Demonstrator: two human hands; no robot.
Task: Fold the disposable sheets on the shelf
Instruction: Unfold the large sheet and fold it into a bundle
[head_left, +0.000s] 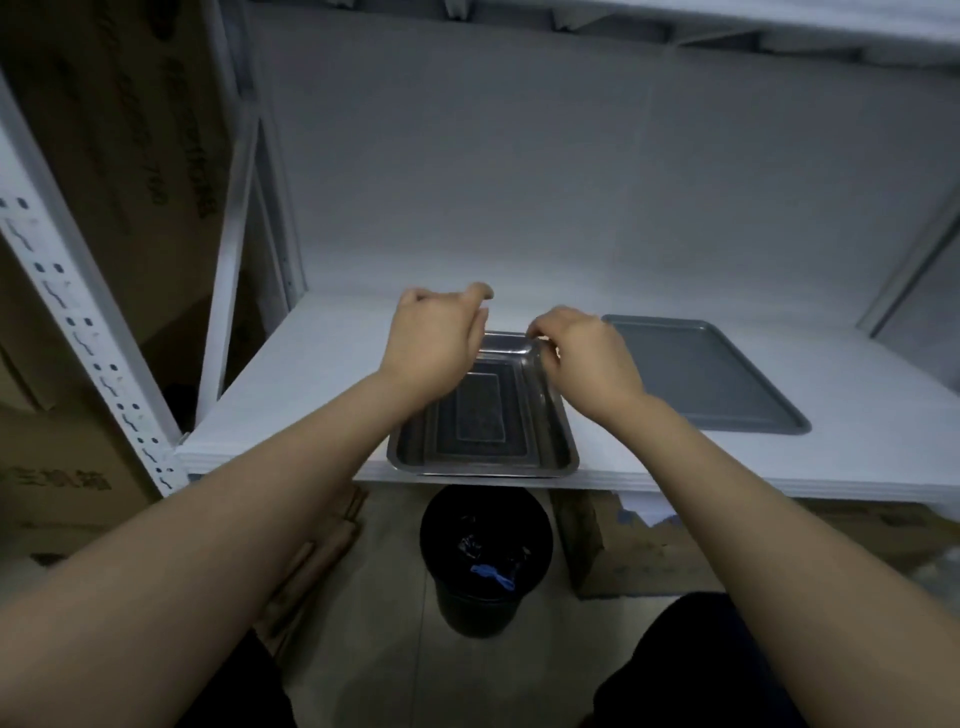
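Reaching over the near middle of the white shelf (291, 364), both bare forearms extend above a steel tray (556, 447) whose near rim sits flush with the shelf's front edge. Left hand (434, 340): fingers curled, hovering over the tray's far left corner; whether it pinches anything cannot be told. Right hand (587, 358): fingers curled as if pinching at the tray's far rim; any disposable sheet there is too faint to make out. Tray contents: a flat clear rectangular item (478, 410) on the bottom. Grey flat tray (696, 374): right of the steel tray, apart from it. Open shelf room: left and far side. Below the shelf edge: black bin (485, 545) holding dark liner and a blue scrap, cardboard boxes (644, 551) at right.
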